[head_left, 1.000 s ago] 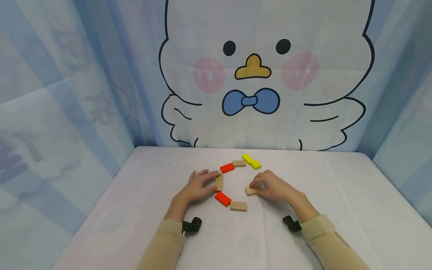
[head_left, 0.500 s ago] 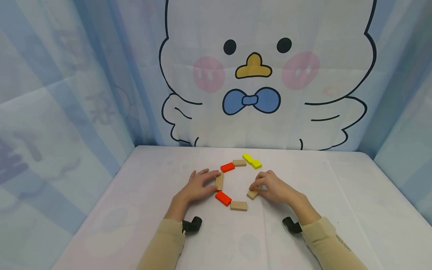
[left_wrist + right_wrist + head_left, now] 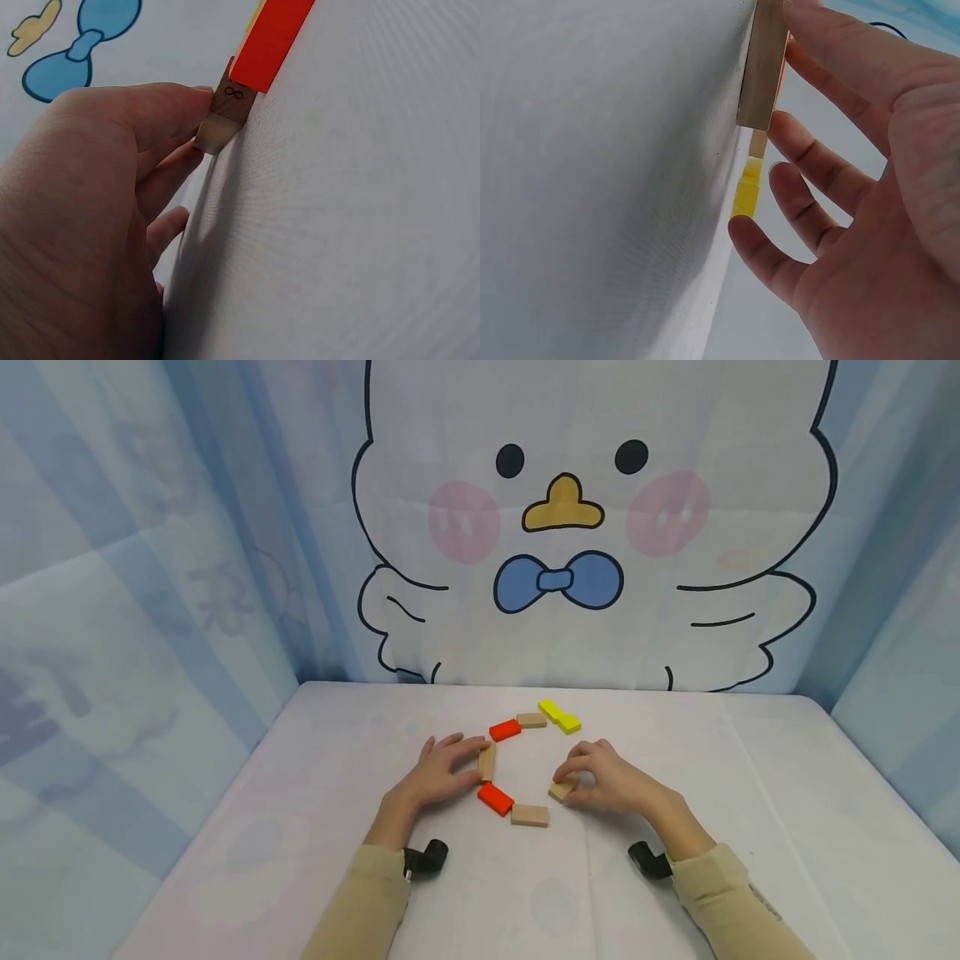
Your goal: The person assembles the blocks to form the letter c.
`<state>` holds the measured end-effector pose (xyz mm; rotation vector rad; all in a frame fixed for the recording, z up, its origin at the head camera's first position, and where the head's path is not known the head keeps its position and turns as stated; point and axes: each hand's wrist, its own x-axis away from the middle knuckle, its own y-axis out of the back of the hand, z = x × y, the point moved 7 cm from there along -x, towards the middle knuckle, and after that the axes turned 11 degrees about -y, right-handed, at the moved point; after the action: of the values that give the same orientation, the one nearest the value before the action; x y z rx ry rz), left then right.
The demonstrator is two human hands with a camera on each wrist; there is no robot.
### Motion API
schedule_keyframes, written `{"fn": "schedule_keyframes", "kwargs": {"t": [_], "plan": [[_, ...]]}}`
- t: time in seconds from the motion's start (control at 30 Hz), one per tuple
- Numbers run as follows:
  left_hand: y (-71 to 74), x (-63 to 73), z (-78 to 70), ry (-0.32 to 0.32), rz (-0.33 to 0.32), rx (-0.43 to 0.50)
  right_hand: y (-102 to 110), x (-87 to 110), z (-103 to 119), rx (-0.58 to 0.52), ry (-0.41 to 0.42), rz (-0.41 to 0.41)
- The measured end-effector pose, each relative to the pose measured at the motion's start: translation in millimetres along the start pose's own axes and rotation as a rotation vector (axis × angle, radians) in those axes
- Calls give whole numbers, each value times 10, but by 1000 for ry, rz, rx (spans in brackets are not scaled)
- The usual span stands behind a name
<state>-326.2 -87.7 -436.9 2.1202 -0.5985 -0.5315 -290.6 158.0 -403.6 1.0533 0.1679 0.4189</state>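
In the head view, my left hand holds a plain wooden block, fingertips near its far end and thumb near its close end. The left wrist view shows that wooden block with a dark figure like an 8 on its side, against the thumb tip. My right hand has thumb and index finger around another plain wooden block, which lies slanted on the table. In the right wrist view the thumb tip is right at the edge of this wooden block; the other fingers spread loosely.
A red block and a wooden block continue the curve behind, towards two yellow blocks. Nearer lie a red block and a wooden block. All rest on a white-covered table before a printed curtain.
The wooden block at my right hand has turned to a slant and shifted slightly right. My right thumb sits a little lower beside it. My left hand stays in place.
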Motion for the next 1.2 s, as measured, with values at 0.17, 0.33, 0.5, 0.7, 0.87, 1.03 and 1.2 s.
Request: {"fn": "schedule_keyframes", "kwargs": {"t": [0.17, 0.33, 0.5, 0.7, 0.87, 1.03, 1.2], "plan": [[2, -7, 3, -1, 3, -7, 4, -7, 23, 2, 16, -7], [4, 2, 2, 2, 3, -5, -17, -14, 34, -5, 34, 2], [-1, 0, 6, 1, 3, -6, -32, -2, 38, -10, 45, 24], [-3, -5, 10, 3, 4, -3, -25, 13, 49, -10, 47, 43], [-7, -10, 11, 10, 5, 2, -13, 33, 64, -9, 43, 57], [6, -12, 2, 20, 3, 9, -14, 36, 70, -10, 35, 66], [10, -10, 1, 17, 7, 8, -35, 32, 69, -17, 31, 80]]}}
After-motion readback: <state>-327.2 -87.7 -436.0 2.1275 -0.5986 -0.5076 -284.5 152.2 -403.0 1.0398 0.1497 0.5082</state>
